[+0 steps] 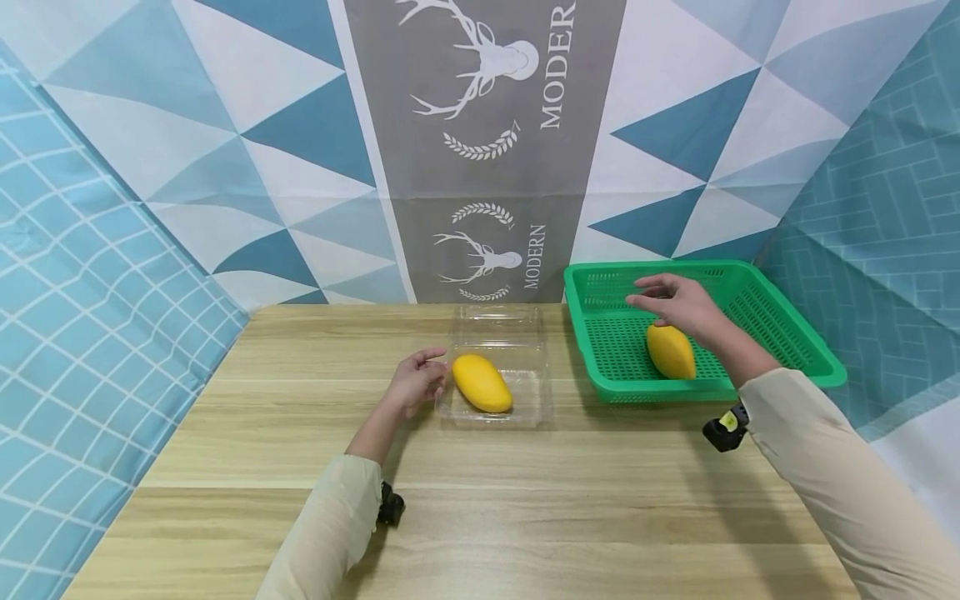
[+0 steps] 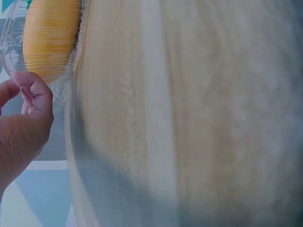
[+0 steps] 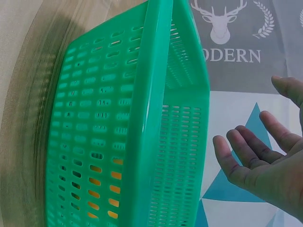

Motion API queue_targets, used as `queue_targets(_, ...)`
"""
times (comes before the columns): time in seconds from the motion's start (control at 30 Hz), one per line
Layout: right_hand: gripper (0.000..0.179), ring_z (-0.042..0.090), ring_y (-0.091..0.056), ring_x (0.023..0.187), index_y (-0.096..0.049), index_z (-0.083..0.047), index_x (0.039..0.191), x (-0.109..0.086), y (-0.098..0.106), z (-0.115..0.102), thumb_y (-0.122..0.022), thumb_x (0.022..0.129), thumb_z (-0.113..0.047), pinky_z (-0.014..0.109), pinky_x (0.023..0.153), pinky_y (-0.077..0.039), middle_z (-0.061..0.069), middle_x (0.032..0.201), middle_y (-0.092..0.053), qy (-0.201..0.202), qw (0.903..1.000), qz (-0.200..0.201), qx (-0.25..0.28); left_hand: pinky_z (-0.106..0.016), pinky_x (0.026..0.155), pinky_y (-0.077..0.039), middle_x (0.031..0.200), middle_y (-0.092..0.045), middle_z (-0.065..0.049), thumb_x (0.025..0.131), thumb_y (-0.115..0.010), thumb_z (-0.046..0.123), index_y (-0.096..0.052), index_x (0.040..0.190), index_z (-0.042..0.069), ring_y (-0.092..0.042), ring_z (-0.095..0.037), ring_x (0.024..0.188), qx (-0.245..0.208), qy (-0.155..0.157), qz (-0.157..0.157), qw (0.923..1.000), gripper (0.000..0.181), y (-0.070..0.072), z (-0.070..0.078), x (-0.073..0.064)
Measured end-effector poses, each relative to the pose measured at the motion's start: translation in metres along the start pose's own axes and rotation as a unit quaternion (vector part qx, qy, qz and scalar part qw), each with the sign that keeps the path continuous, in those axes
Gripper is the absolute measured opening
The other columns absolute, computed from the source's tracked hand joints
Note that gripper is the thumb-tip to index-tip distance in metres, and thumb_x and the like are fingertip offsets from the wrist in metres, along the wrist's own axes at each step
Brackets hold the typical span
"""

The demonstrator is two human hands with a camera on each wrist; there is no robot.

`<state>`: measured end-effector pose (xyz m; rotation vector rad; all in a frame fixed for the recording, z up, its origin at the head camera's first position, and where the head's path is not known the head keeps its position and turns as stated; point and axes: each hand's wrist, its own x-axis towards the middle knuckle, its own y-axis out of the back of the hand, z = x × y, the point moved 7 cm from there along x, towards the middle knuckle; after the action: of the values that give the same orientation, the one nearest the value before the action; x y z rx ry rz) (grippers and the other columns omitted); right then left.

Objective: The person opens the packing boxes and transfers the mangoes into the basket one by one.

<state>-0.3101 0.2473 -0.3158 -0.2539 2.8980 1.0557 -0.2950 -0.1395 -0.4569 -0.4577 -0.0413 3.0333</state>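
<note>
Likely fetching, the loose, empty right hand (image 1: 678, 307) above the basket (image 1: 637, 388) should lower onto its mango (image 1: 671, 355) (left hand (image 1: 416, 383): hold unclear)

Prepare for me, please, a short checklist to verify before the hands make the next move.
1. Lid open: ok, folded back.
2. First mango inside clear container: ok, lying at the left.
3. Space beside it: ok, the right part is bare.
4. Second mango within reach: seems ok, in green basket, below right hand.
5. Right hand free: ok, it holds nothing.
6. Left hand steadying container: cannot tell, contact at its edge is unclear.
</note>
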Motion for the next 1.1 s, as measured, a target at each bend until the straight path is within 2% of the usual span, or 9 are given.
queue_targets(0.17,0.068,0.034,-0.048,0.116,-0.04,-0.007,0.139,-0.002,-0.002,-0.005,-0.056,0.089,-0.05,0.044,0.088,-0.051,0.022,0.138,-0.042,0.006,1.0,-0.002,0.002,-0.018,0.054,-0.046,0.099,-0.059,-0.008,0.092,-0.051,0.003,-0.044,0.133,0.004,-0.051,-0.009,0.066,-0.001,0.002,0.004,1.0,0.041,0.0,0.0,-0.001)
queue_targets(0.47,0.066,0.033,-0.046,0.12,-0.039,-0.007,0.14,-0.002,-0.007,-0.014,-0.056,0.09,-0.047,0.04,0.088,-0.051,0.021,0.139,-0.041,0.009,0.9995,-0.024,0.02,-0.018,0.054,-0.046,0.097,-0.058,-0.007,0.092,-0.051,0.003,-0.043,0.134,0.003,-0.051,-0.009,0.066,0.001,-0.002,0.001,1.0,0.042,0.0,0.0,-0.001)
queue_targets(0.73,0.063,0.031,-0.047,0.117,-0.041,-0.008,0.138,0.0,-0.013,-0.014,-0.057,0.09,-0.045,0.029,0.081,-0.051,0.019,0.137,-0.043,0.016,0.999,-0.037,0.02,-0.019,0.054,-0.046,0.095,-0.059,-0.006,0.092,-0.051,0.003,-0.043,0.134,0.003,-0.051,-0.009,0.065,0.004,-0.004,0.0,1.0,0.043,0.0,0.0,-0.001)
queue_targets(0.97,0.062,0.03,-0.048,0.118,-0.041,-0.009,0.138,0.001,-0.019,-0.017,-0.057,0.09,-0.044,0.029,0.081,-0.049,0.018,0.138,-0.044,0.023,0.9983,-0.045,0.028,-0.019,0.055,-0.046,0.095,-0.06,-0.006,0.092,-0.05,0.003,-0.042,0.134,0.002,-0.051,-0.009,0.066,0.006,-0.007,0.0,1.0,0.042,0.001,0.0,-0.001)
queue_targets(1.1,0.061,0.031,-0.047,0.12,-0.04,-0.009,0.139,0.001,-0.024,-0.018,-0.058,0.091,-0.042,0.033,0.084,-0.05,0.018,0.138,-0.043,0.027,0.9979,-0.049,0.032,-0.019,0.054,-0.045,0.095,-0.06,-0.005,0.092,-0.05,0.003,-0.043,0.133,0.003,-0.051,-0.009,0.065,0.006,-0.006,0.001,1.0,0.042,0.001,0.0,-0.001)
